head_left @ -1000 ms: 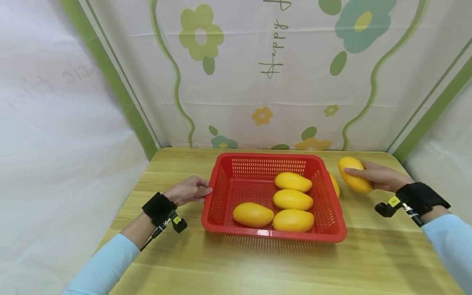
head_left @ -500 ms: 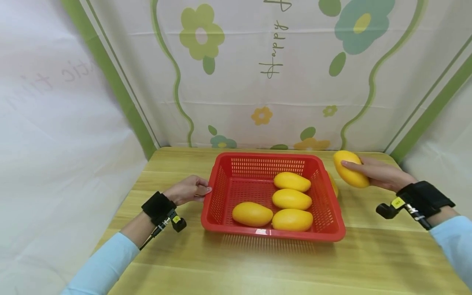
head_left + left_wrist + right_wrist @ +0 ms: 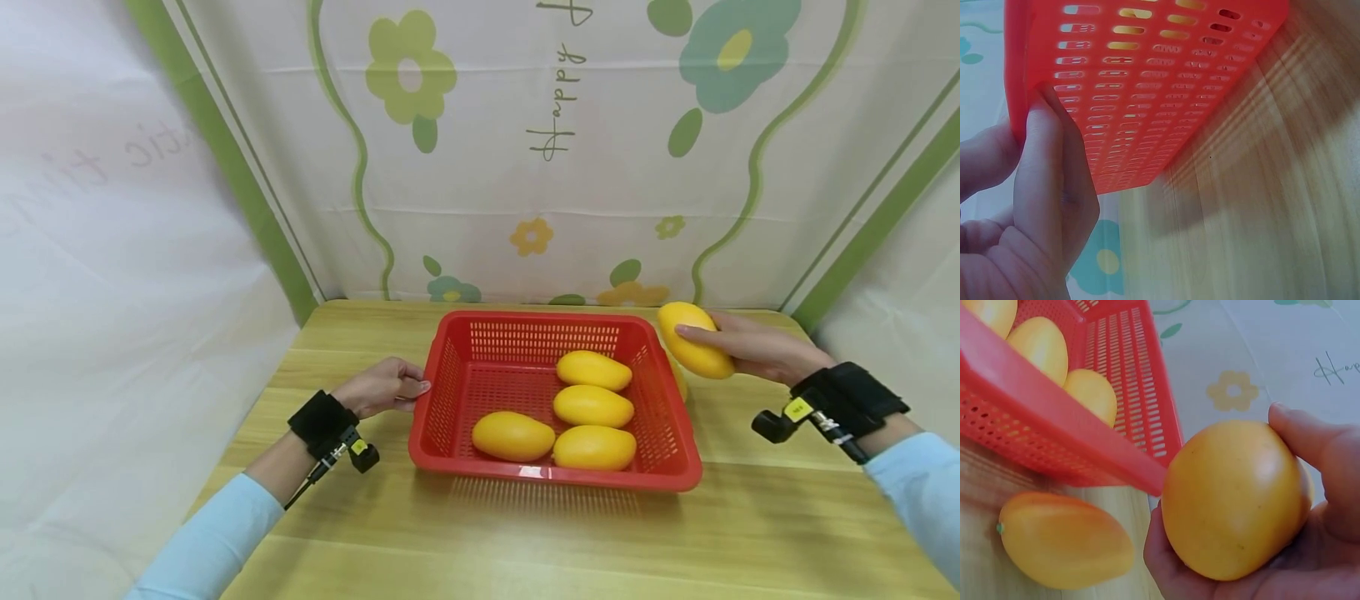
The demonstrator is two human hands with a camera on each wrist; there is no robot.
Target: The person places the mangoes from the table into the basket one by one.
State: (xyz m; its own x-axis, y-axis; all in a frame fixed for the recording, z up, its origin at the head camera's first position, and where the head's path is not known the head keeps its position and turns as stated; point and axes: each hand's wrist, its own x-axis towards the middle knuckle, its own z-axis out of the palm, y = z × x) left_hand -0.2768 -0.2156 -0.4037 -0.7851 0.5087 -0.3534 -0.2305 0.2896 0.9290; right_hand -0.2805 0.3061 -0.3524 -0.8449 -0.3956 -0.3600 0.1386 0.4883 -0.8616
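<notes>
A red plastic basket (image 3: 480, 477) with slotted walls sits on the wooden table. Its left rim is pinched between thumb and fingers of my left hand (image 3: 381, 387); the left wrist view shows the fingers under the lip (image 3: 1041, 169). My right hand (image 3: 761, 343) grips a yellow mango (image 3: 693, 340), held up just beyond the basket's back right corner. In the basket lie several mangoes: three stacked in a column on the right, such as the middle mango (image 3: 593, 406), and one front-left mango (image 3: 513, 436). Outside the right wall another mango (image 3: 1066, 540) lies on the table, mostly hidden in the head view.
The wooden table (image 3: 495, 550) carries the basket near its middle. A white curtain (image 3: 480, 183) with flowers and lettering hangs right behind the table's back edge, with more white cloth (image 3: 135, 317) on the left side.
My right hand has lifted the mango slightly and carried it left, closer to the basket's back right corner. The left hand and the mangoes in the basket stay where they were.
</notes>
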